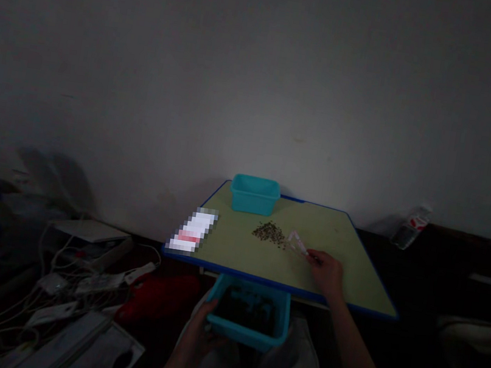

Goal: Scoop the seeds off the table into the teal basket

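Note:
My left hand [199,334] grips the left side of a turquoise plastic tub [245,335], held over my lap just below the table's front edge. Dark loose stuff covers the inside of this tub; its kind is too dim to make out. Over the table, my right hand [327,272] is closed on a see-through piece with pale pinkish edges [296,241], whose kind I cannot tell. Its far end lies beside a loose pile of small brown seed-like bits [269,232]. Behind the pile, a second turquoise tub [254,202] stands upright on the table.
The pale green table [239,257] has a blue rim and stands near the wall. A blurred bright screen-like rectangle [192,230] lies at its left edge. Cables and a power strip [115,278] crowd the left floor. A plastic bottle [412,227] is at right.

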Available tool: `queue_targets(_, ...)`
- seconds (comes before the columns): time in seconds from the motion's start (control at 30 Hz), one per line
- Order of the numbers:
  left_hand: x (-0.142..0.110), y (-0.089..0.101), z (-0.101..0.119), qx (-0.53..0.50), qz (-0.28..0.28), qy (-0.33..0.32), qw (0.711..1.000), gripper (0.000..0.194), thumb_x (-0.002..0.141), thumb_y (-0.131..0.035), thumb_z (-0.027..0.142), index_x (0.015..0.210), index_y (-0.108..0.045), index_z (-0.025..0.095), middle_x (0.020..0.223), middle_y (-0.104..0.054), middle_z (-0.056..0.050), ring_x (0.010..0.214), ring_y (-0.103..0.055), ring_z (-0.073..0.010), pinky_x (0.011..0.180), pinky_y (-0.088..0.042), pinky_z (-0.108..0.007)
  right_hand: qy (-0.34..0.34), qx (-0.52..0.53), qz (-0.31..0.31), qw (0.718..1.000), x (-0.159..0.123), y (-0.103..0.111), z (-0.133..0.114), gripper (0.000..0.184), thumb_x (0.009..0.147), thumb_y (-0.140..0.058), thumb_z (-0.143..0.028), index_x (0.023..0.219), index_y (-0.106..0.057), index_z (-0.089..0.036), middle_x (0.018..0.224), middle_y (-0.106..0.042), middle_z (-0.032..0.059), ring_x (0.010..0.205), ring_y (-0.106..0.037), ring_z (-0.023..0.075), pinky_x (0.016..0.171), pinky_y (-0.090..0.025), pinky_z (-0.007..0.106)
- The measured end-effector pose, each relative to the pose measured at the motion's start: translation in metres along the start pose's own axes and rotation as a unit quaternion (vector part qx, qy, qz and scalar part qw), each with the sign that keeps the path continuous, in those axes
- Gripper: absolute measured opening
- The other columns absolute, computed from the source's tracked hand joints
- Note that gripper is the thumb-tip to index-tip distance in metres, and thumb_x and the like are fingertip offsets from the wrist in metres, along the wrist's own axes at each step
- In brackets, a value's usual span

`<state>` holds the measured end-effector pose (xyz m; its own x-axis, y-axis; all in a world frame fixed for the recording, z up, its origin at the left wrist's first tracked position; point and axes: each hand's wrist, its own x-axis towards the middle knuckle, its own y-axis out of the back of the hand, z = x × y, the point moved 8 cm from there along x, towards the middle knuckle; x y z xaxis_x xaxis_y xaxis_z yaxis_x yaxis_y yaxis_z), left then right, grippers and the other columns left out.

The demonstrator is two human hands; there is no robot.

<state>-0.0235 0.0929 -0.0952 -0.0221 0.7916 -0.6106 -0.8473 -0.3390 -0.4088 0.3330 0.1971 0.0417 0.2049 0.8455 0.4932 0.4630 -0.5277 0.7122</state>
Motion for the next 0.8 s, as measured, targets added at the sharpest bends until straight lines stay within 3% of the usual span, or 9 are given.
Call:
queue_targets(0.17, 0.002, 0.001, -0.001, 0.011, 0.010, 0.009, 1.000, 0.061, 0.083, -0.066, 0.046, 0.137, -0.054, 0.023, 0.111, -0.072, -0.014, 0.071, -0.071, -0.0254, 0.067, -0.059, -0.044, -0.005, -0.025, -0.001, 1.000, -0.002, 0.002, -0.001, 0.027, 0.089, -0.058, -0.030, 0.103, -0.081, -0.024, 0.101, -0.081, 0.0064, 0.086, -0.076, 0.0241, 0.075, -0.057, 0.033)
queue_targets(0.57, 0.009, 0.006, -0.005, 0.007, 0.012, 0.013, 1.000, 0.066, 0.080, -0.068, 0.048, 0.139, -0.052, 0.024, 0.117, -0.069, -0.015, 0.076, -0.072, -0.0272, 0.069, -0.059, -0.045, -0.012, -0.026, -0.001, 1.000, -0.005, 0.005, -0.003, 0.027, 0.089, -0.059, -0.030, 0.103, -0.081, -0.024, 0.101, -0.080, 0.0072, 0.086, -0.076, 0.0247, 0.077, -0.057, 0.035)
queue_targets(0.8, 0.007, 0.004, -0.005, -0.001, 0.003, 0.012, 1.000, 0.067, 0.079, -0.069, 0.047, 0.139, -0.052, 0.021, 0.098, -0.072, -0.011, 0.068, -0.070, -0.0244, 0.068, -0.058, -0.043, -0.015, -0.010, -0.010, 1.000, -0.005, 0.004, -0.003, 0.026, 0.088, -0.060, -0.031, 0.101, -0.082, -0.024, 0.100, -0.080, 0.0070, 0.085, -0.076, 0.0240, 0.076, -0.057, 0.034)
